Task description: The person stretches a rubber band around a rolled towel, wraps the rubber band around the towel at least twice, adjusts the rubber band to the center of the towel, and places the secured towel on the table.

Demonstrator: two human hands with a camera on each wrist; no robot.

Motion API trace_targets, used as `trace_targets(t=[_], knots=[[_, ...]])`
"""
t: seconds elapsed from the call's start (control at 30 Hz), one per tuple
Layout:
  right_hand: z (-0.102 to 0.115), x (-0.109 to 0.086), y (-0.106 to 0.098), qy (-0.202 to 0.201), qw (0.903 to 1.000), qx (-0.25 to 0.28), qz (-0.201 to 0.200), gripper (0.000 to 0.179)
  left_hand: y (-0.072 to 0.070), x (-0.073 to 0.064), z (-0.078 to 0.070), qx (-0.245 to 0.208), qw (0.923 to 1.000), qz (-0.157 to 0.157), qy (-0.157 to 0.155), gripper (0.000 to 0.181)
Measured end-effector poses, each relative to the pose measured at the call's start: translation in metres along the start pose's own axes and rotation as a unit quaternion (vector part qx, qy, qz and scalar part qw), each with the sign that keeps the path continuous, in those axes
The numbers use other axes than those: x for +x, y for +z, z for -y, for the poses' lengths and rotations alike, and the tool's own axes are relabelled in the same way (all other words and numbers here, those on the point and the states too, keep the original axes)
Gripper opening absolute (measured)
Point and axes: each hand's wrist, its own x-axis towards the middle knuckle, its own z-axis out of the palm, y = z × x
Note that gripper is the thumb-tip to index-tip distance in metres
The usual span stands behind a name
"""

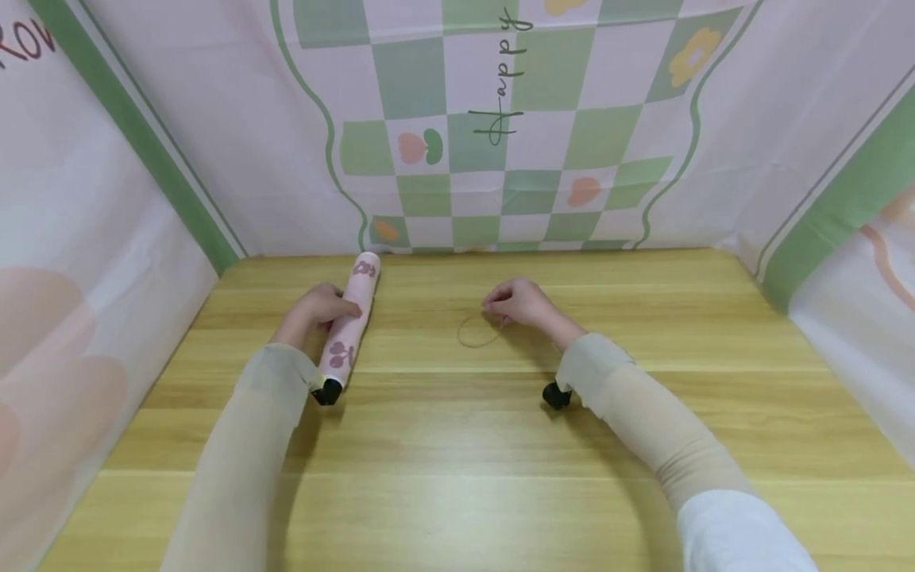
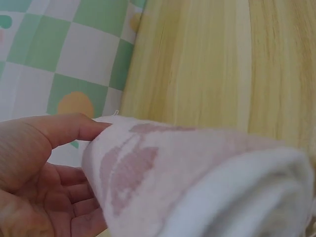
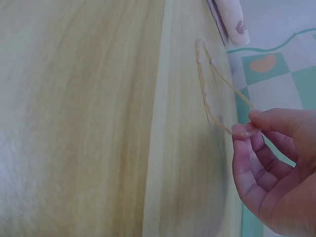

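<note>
My left hand (image 1: 318,306) grips a rolled-up pale pink towel (image 1: 348,334) with darker cherry-like prints, at the left of the table. In the left wrist view the thumb lies over the towel roll (image 2: 148,173), with the other fingers curled at its side; the roll's white spiral end faces the camera. To the right, apart from the towel, my right hand (image 1: 520,302) pinches a thin, tan elastic-looking loop (image 1: 477,347) between thumb and fingertips. In the right wrist view this loop (image 3: 206,96) hangs slack and open above the wood.
The wooden table (image 1: 457,445) lies beneath both hands. A checkered green-and-white cloth (image 1: 475,183) hangs along its back edge, with more printed cloth (image 1: 93,238) at the sides. Small black devices (image 1: 556,396) sit at each wrist.
</note>
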Motion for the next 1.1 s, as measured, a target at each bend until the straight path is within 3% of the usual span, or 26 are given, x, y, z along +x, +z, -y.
trace_targets(t=[0.47,1.1], knots=[[0.001,-0.002,-0.001,-0.014,0.9997,0.005,-0.02,0.021,0.001,-0.01,-0.008,-0.039,0.9988,0.017,0.026,0.082],[0.012,-0.006,-0.011,-0.012,0.9984,0.044,-0.033,0.024,0.012,-0.017,-0.024,0.001,0.9972,0.027,0.07,0.079]])
